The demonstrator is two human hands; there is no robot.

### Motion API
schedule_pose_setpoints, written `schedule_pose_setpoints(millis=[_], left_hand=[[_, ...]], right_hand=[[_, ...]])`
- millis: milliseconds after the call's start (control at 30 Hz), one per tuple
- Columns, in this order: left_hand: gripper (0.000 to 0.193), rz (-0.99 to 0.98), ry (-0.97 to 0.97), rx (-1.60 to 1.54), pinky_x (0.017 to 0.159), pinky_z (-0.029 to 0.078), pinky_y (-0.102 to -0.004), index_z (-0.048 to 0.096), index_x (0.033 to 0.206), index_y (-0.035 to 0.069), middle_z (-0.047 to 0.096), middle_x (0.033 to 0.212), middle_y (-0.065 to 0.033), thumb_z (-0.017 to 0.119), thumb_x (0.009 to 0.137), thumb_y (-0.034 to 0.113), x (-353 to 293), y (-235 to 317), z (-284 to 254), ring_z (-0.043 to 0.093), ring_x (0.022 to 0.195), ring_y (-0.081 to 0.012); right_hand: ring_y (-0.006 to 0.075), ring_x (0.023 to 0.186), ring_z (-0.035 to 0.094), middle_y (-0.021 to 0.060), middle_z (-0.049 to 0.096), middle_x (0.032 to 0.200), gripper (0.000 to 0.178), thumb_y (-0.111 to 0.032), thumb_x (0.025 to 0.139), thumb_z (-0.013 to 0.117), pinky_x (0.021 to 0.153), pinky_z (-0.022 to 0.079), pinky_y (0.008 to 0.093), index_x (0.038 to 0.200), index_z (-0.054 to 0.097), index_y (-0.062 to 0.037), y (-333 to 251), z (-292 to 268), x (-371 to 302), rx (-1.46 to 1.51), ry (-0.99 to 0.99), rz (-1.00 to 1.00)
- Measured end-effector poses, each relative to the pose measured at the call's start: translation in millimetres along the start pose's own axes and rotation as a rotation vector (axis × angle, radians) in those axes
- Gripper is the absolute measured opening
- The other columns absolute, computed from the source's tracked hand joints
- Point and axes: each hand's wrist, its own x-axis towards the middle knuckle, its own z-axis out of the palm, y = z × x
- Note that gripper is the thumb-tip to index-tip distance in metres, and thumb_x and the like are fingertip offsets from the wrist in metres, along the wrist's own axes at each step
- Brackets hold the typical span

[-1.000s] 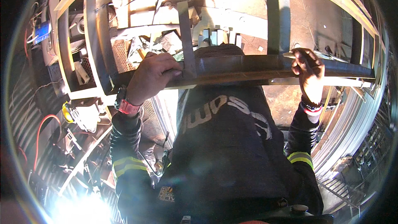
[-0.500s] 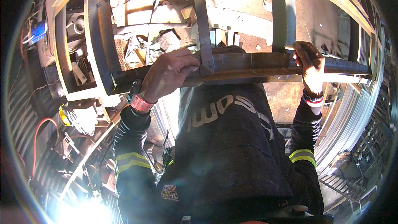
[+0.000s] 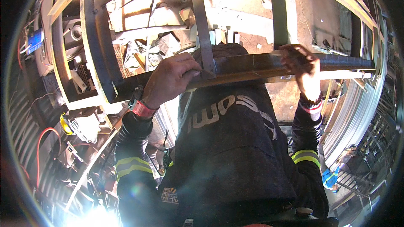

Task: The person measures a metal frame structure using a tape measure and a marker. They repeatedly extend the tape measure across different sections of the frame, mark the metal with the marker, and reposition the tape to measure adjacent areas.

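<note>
Looks like bare metal on the bar (image 3: 248, 64) across the middle, streaky with a slight sheen, and smoother, matt metal on the flat strip (image 3: 202, 25) at upper centre. Definitely getting matt cloth from the sweatshirt (image 3: 227, 155) at lower centre, plus a smooth, plastic look off the wrist strap (image 3: 144, 109) left of centre. Would call the long lengths (image 3: 351, 117) at right shiny metal.

"What sort of place are we seeing?"
"It's looking like a metal workshop! A brown steel frame (image 3: 248, 63) is stretching across the middle, and long pale lengths (image 3: 353, 117) are running down the right."
"And elsewhere?"
"Scraps (image 3: 168, 42) are lying in a jumble beyond the frame, an orange hose (image 3: 38, 153) is looping at left, and ribbed sheeting (image 3: 25, 122) is lining that edge!"
</note>
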Motion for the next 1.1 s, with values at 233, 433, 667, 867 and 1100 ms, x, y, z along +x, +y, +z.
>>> schedule_pose_setpoints(millis=[233,433,667,867,1100], left_hand=[[0.012,0.015,-0.001,0.027,0.074,0.053,-0.041,0.067,0.094,-0.001,0.063,0.088,-0.0143,0.065,0.083,0.004,1,-3,-2,0.065,0.082,-0.0336],[0.022,0.013,-0.012,0.055,0.078,0.054,-0.0392,0.067,0.097,-0.001,0.065,0.092,-0.0151,0.062,0.076,-0.002,0,-6,-1,0.066,0.087,-0.0337],[0.024,-0.013,-0.017,0.01,0.078,0.054,-0.0392,0.067,0.097,0.0,0.066,0.092,-0.0147,0.061,0.074,-0.005,-1,-5,-2,0.067,0.087,-0.0342],[0.024,0.002,0.008,0.04,0.077,0.054,-0.0394,0.067,0.096,0.0,0.066,0.092,-0.0145,0.063,0.072,-0.004,0,-5,0,0.067,0.087,-0.0341],[0.015,-0.002,0.003,0.004,0.075,0.053,-0.0395,0.068,0.094,0.0,0.066,0.089,-0.0144,0.068,0.079,0.002,0,-5,0,0.067,0.084,-0.0343]], right_hand=[[0.0217,0.084,0.071,0.0136,0.073,0.096,0.017,-0.01,0.091,0.067,0.078,0.056,0.0339,0.105,0.069,-0.0013,-21,98,31,-0.531,-0.606,0.012],[0.0287,0.08,0.07,0.0168,0.071,0.089,0.018,-0.014,0.089,0.067,0.077,0.056,0.0376,0.1,0.07,-0.0003,-19,126,42,-0.728,-0.659,0.104],[0.0328,0.077,0.07,0.0224,0.07,0.085,0.022,-0.018,0.088,0.067,0.074,0.056,0.0408,0.098,0.07,0.0016,-9,102,74,-0.51,-0.876,-0.116],[0.031,0.08,0.069,0.0188,0.07,0.089,0.021,-0.017,0.091,0.066,0.077,0.055,0.039,0.104,0.069,-0.0006,4,111,54,-0.819,-0.733,-0.126],[0.0231,0.082,0.07,0.0132,0.073,0.094,0.02,-0.017,0.097,0.064,0.079,0.055,0.035,0.106,0.068,-0.0003,-19,98,60,-0.521,-0.781,0.007]])
